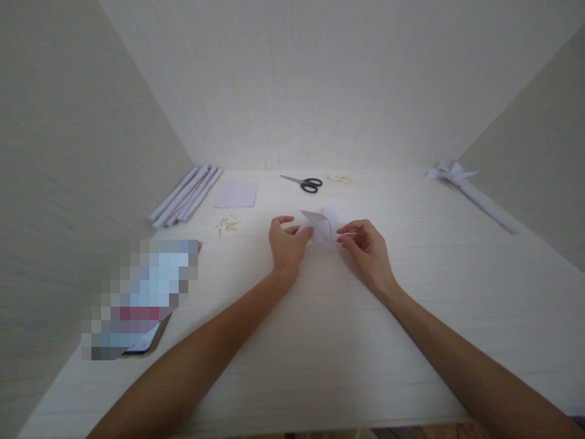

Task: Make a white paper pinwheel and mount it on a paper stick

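My left hand (289, 245) is closed on a folded piece of white paper (323, 229), with the thumb pressed on its left side. Curved flaps of the paper stand up, like the blades of a pinwheel. At the paper's right edge is my right hand (365, 247), thumb and fingertips drawn together in a pinch. A thin pale sliver shows between those fingertips, too small to name. On the right of the table lies a paper pinwheel (450, 171) on a rolled paper stick (487, 207).
Several rolled paper tubes (186, 195) lie at the back left, beside a square paper sheet (236, 194). Black-handled scissors (307, 184) lie behind my hands. Small pale sticks (226, 224) and more bits (338, 179) are scattered nearby. A phone (155, 286), blurred out, rests left. Walls enclose the table.
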Tool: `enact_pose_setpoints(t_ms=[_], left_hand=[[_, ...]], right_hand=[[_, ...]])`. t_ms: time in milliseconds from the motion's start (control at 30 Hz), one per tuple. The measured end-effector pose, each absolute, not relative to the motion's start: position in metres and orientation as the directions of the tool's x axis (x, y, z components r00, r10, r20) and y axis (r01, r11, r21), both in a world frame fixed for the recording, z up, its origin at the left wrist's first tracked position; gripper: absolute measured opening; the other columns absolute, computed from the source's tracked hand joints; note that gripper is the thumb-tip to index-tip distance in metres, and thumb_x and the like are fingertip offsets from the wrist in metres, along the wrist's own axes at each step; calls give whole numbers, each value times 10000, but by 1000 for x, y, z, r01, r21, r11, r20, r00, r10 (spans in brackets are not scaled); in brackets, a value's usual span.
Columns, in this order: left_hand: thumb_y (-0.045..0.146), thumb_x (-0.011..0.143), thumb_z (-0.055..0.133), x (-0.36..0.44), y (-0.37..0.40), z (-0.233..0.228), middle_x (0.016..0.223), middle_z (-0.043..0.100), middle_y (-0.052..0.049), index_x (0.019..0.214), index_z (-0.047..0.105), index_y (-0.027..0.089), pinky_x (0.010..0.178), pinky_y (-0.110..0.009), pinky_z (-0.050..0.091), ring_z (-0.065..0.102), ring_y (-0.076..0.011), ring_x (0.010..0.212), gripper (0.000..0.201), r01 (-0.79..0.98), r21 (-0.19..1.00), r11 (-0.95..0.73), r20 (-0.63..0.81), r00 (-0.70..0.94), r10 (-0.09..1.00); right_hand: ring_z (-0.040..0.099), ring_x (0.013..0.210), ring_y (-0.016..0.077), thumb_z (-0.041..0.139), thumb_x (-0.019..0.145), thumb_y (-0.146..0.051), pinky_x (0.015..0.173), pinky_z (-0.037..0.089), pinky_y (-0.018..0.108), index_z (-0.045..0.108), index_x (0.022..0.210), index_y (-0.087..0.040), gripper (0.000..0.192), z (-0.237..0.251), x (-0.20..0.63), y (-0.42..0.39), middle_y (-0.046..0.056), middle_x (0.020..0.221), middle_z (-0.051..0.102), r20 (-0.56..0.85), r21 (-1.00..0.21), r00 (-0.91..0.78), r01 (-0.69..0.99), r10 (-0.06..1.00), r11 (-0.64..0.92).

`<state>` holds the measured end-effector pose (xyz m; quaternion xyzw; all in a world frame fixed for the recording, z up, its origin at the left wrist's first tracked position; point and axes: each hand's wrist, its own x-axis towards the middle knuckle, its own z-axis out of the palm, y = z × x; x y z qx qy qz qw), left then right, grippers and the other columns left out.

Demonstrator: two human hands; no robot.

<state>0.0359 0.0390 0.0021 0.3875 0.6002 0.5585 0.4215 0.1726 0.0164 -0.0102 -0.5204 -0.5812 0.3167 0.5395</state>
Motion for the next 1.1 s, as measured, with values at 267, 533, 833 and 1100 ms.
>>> enact_pose_setpoints(t_ms=[267,533,833,1100], left_hand=[[130,566,610,38,32,-1,643,614,2,890,410,180,529,-212,433,587,-117,563,384,54,998,-37,51,-296,954],[133,566,596,38,34,-6,618,607,13,865,408,183,514,-208,430,587,-119,547,356,26,995,-91,95,-296,950],[122,573,584,39,31,-4,597,605,18,843,412,187,508,-198,426,578,-110,527,327,20,991,-135,135,-277,951],[133,580,595,42,28,-3,605,615,21,833,413,197,496,-190,421,577,-108,528,318,8,984,-179,176,-223,959]], right_hand=[[588,642,123,607,661,-153,623,481,272,602,714,-157,53,-6,167,13,12,690,630,338,-927,187,238,923,291],[581,662,119,626,664,-147,628,490,255,634,725,-165,64,-12,169,13,21,735,626,452,-860,118,319,884,397],[575,640,125,562,739,-174,608,474,259,641,743,-169,80,-5,166,6,32,716,643,565,-687,11,560,825,462],[567,569,119,552,733,-168,559,464,246,627,714,-157,79,-2,163,4,24,654,635,587,-619,52,672,808,407]])
